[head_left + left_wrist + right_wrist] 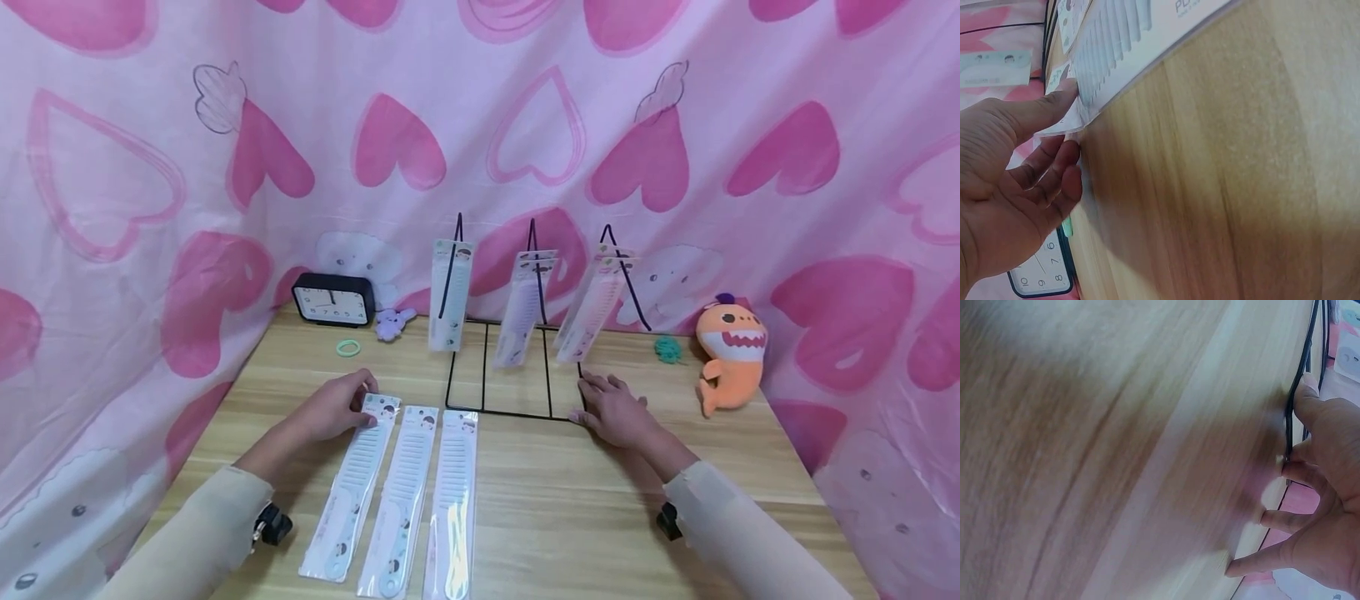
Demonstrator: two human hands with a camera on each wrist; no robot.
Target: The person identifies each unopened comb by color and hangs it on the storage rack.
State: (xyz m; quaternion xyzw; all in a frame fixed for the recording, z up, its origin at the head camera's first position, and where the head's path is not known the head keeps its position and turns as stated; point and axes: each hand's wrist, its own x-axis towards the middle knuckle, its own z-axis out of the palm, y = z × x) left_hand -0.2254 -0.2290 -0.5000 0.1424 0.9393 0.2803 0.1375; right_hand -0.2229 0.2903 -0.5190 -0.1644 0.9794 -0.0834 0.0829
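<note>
My left hand [341, 408] pinches the top end of the leftmost packaged comb [351, 492] between thumb and fingers. In the left wrist view that comb [1113, 53] slants up from the fingertips, its teeth showing through clear wrap. Two more packaged combs, a middle one [401, 500] and a right one [453, 500], lie beside it on the table. My right hand [618, 412] rests at the front right corner of a black wire rack [517, 413]. Its fingers are spread, tips on the wood, and the thumb lies against the wire [1289, 419].
Packaged combs hang from the rack's left hook [450, 292], middle hook [525, 308] and right hook [592, 308]. Behind on the left stand a black clock [332, 300], a purple toy [392, 323] and a green band [347, 347]. A green tangle [667, 349] and orange shark plush [731, 358] sit right.
</note>
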